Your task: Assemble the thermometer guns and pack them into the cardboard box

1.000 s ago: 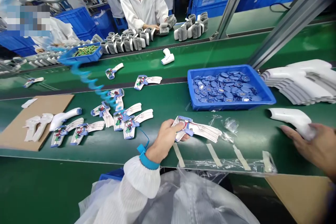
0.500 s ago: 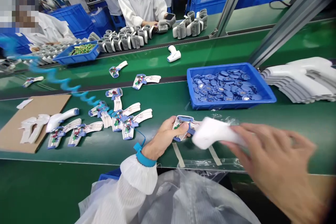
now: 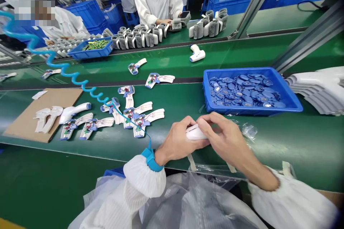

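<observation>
Both hands close around one white thermometer housing point(image 3: 195, 132) over the front of the bench. My left hand point(image 3: 178, 137) wraps its left side, with a blue strap point(image 3: 152, 159) and coiled cord at the wrist. My right hand point(image 3: 224, 136) presses from the right, fingers bent over the far end. Most of the housing is hidden by the fingers, and its inside does not show. Left of my hands lie several open thermometer halves point(image 3: 141, 123) with circuit boards and wires.
A blue tray point(image 3: 252, 111) of blue oval parts stands beyond my right hand. White shells point(image 3: 319, 86) are stacked at far right. Cardboard point(image 3: 18, 125) with white shells lies left. A closed thermometer point(image 3: 197, 55) rests on the belt. Co-workers sit opposite; a metal post point(image 3: 255, 3) rises at right.
My right hand has brought the white shell left onto the open half in my left hand. Both hands now enclose them together. The view has shifted slightly.
</observation>
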Motion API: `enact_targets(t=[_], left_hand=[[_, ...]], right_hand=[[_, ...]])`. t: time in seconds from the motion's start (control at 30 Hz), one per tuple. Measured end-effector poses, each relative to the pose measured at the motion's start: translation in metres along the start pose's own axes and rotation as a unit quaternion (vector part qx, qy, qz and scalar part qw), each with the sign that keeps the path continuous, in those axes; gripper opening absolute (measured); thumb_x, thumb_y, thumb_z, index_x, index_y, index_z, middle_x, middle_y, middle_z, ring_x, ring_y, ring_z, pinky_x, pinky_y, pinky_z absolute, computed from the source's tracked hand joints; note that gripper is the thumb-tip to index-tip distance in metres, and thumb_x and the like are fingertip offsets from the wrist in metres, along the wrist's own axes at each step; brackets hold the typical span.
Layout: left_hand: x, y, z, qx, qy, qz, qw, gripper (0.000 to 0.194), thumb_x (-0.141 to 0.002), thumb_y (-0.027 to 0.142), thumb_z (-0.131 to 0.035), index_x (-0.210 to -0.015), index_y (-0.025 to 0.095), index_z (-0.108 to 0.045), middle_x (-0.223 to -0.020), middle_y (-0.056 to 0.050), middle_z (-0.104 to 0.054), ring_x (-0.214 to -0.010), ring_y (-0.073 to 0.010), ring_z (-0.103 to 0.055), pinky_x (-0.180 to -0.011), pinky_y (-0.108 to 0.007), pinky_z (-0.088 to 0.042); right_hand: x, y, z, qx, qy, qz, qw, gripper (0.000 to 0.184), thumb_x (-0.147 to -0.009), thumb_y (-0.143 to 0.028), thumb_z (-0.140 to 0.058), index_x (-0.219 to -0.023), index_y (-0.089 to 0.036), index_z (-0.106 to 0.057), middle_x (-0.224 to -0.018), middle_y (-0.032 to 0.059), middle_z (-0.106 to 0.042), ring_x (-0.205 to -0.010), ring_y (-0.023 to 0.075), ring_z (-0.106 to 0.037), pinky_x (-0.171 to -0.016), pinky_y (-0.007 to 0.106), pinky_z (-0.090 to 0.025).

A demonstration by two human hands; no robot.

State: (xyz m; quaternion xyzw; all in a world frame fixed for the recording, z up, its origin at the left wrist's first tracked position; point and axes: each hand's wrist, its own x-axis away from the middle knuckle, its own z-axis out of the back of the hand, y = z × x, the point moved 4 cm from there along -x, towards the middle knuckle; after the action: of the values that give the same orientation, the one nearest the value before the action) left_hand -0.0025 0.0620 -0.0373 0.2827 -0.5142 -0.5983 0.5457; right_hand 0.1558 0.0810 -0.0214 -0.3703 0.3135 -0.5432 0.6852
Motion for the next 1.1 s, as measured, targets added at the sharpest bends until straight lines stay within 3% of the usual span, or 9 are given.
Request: enact_targets(t=[0.13,0.27,0.4,0.6,0.67,0.77,0.87,0.97,1.1], left_hand=[[-0.003,0.005,-0.009,-0.127,-0.077,-0.038,0.988,0.021,-0.086,0.029,-0.068,-0.104,0.018,-0.067,-0.098,-0.007,-0.076,-0.084,-0.0248,-0.071,-0.07,-0.031,-0.048],[-0.006,0.008,-0.006,-0.274,-0.036,-0.055,0.959,0.029,-0.086,0.029,-0.061,-0.11,0.013,-0.065,-0.093,-0.014,-0.076,-0.082,-0.0335,-0.073,-0.071,-0.039,-0.051],[-0.005,0.012,0.001,-0.175,-0.07,-0.052,0.981,0.036,-0.089,0.043,-0.066,-0.113,0.017,-0.064,-0.097,-0.009,-0.077,-0.081,-0.0281,-0.074,-0.066,-0.033,-0.052],[0.003,0.002,-0.013,-0.246,0.001,-0.043,0.968,0.035,-0.092,0.039,-0.061,-0.114,0.012,-0.061,-0.101,-0.017,-0.074,-0.085,-0.0325,-0.073,-0.074,-0.04,-0.054],[0.007,-0.002,-0.013,-0.261,0.005,-0.051,0.964,0.034,-0.094,0.043,-0.06,-0.112,0.014,-0.061,-0.097,-0.015,-0.073,-0.081,-0.0314,-0.073,-0.073,-0.04,-0.053],[0.017,-0.007,0.008,-0.27,-0.006,-0.042,0.962,0.034,-0.096,0.052,-0.06,-0.105,0.02,-0.061,-0.09,-0.008,-0.071,-0.081,-0.0285,-0.071,-0.07,-0.036,-0.05],[0.022,-0.006,0.041,-0.28,0.035,-0.045,0.958,0.028,-0.095,0.042,-0.066,-0.114,0.023,-0.059,-0.101,-0.005,-0.071,-0.094,-0.0272,-0.069,-0.078,-0.036,-0.051],[0.015,0.004,0.045,-0.388,0.061,-0.125,0.911,0.049,-0.089,0.02,-0.072,-0.133,0.019,-0.051,-0.124,-0.01,-0.068,-0.115,-0.03,-0.063,-0.099,-0.042,-0.047],[-0.008,0.008,0.013,-0.557,-0.009,-0.133,0.82,0.018,-0.097,0.014,-0.057,-0.114,0.011,-0.061,-0.105,-0.016,-0.07,-0.098,-0.0325,-0.064,-0.087,-0.045,-0.047]], right_hand=[[-0.015,-0.022,-0.027,0.145,0.116,0.058,0.981,0.06,-0.102,-0.057,-0.048,-0.055,-0.019,-0.045,-0.055,-0.0001,-0.051,-0.052,0.0106,-0.039,-0.055,0.029,-0.027],[-0.017,-0.028,-0.026,0.178,0.173,0.127,0.96,0.056,-0.103,-0.045,-0.046,-0.054,-0.019,-0.042,-0.054,0.0005,-0.048,-0.052,0.0101,-0.039,-0.056,0.03,-0.024],[-0.017,-0.028,-0.011,0.144,0.209,0.095,0.963,0.055,-0.103,-0.047,-0.047,-0.056,-0.019,-0.047,-0.053,-0.0006,-0.048,-0.051,0.0105,-0.041,-0.056,0.03,-0.026],[-0.023,-0.032,-0.027,0.122,0.172,0.03,0.977,0.062,-0.103,-0.051,-0.04,-0.049,-0.021,-0.044,-0.05,0.0019,-0.05,-0.048,0.0115,-0.041,-0.056,0.03,-0.028],[-0.029,-0.031,-0.023,0.116,0.119,0.029,0.986,0.064,-0.103,-0.051,-0.039,-0.047,-0.021,-0.044,-0.048,0.0021,-0.05,-0.048,0.0119,-0.042,-0.055,0.031,-0.03],[-0.052,-0.011,0.011,0.112,0.031,0.019,0.993,0.061,-0.103,-0.056,-0.042,-0.057,-0.021,-0.061,-0.058,0.0027,-0.062,-0.054,0.0144,-0.054,-0.059,0.03,-0.039],[-0.095,0.026,0.062,0.238,0.044,0.051,0.969,0.044,-0.102,-0.047,-0.048,-0.082,-0.019,-0.076,-0.079,0.0077,-0.074,-0.07,0.0223,-0.065,-0.073,0.037,-0.05],[-0.138,0.06,0.075,0.312,-0.027,0.126,0.941,0.02,-0.091,-0.023,-0.06,-0.098,-0.016,-0.077,-0.107,0.0123,-0.075,-0.093,0.0269,-0.068,-0.087,0.043,-0.053],[-0.163,0.076,0.059,0.317,-0.093,0.157,0.931,0.008,-0.081,-0.013,-0.065,-0.083,-0.016,-0.073,-0.097,0.0122,-0.073,-0.086,0.0221,-0.065,-0.08,0.034,-0.053]])
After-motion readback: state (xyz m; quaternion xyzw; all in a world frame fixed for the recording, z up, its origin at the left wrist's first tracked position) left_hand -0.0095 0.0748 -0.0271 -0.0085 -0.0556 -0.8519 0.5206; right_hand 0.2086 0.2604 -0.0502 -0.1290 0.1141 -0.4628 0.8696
